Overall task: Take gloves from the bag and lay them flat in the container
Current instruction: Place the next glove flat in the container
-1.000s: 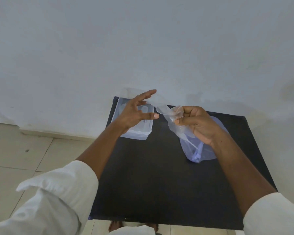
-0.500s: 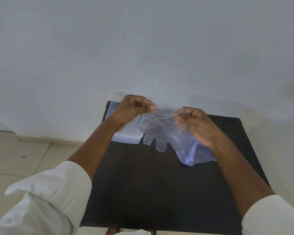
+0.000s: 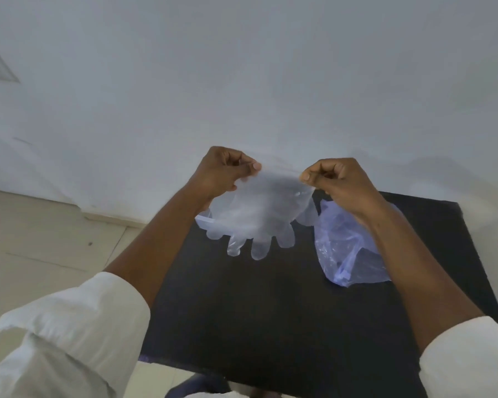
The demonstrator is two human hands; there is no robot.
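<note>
In front of me is a black counter (image 3: 270, 326) with a matte top, standing on a pale tiled floor (image 3: 41, 254) and pushed close to a white wall at 12 o'clock. At about 2 o'clock on its top lies a crumpled, thin bluish plastic bag (image 3: 345, 248). At 11 o'clock, a corner of a clear plastic container (image 3: 203, 221) shows at the counter's far edge, mostly hidden.

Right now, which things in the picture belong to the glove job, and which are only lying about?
For the job:
- clear glove, stretched between left hand and right hand
- plastic bag on the black table
- container, mostly hidden behind the glove

Only there:
- white wall
- tiled floor
</note>
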